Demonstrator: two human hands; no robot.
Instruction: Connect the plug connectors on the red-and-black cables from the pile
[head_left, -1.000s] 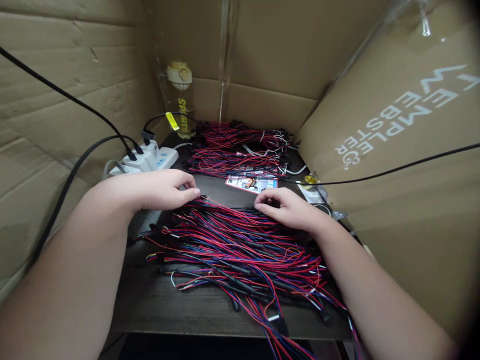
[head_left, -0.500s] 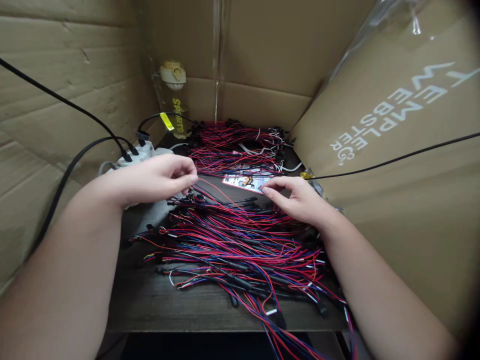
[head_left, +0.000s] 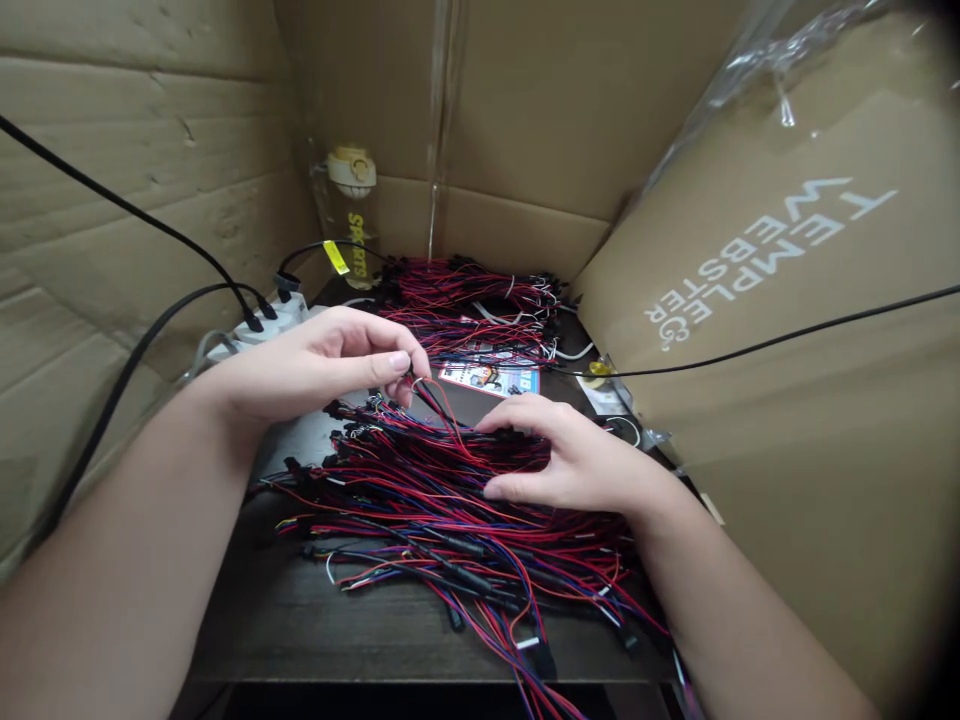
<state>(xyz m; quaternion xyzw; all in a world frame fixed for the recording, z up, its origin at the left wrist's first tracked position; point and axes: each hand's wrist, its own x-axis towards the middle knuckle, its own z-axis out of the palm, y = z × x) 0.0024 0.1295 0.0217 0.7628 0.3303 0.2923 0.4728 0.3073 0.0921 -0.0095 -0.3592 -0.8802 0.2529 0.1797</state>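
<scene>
A large loose pile of red, blue and black wire harnesses point(head_left: 450, 500) spreads across the dark table. At its back left, my left hand point(head_left: 337, 360) pinches the end of a wire harness point(head_left: 435, 400) between thumb and fingers; its red and black wires slope down to the right into the pile. My right hand point(head_left: 570, 455) hovers at the pile's back right, thumb and fingers apart around some of the wires, with no grip on them visible. Behind both hands lies a printed card point(head_left: 487, 378), next to further stacked harness bundles point(head_left: 472, 310).
Cardboard walls point(head_left: 540, 110) enclose the table point(head_left: 337, 640) on the left, back and right. A white power strip point(head_left: 277, 318) with black plugs stands at left, near a clear bottle point(head_left: 352, 215). One black cable point(head_left: 787, 335) crosses from the right.
My left hand has moved slightly right and now shows a harness end in its pinch. My right hand has come down and left from the card, its fingers spreading over the pile.
</scene>
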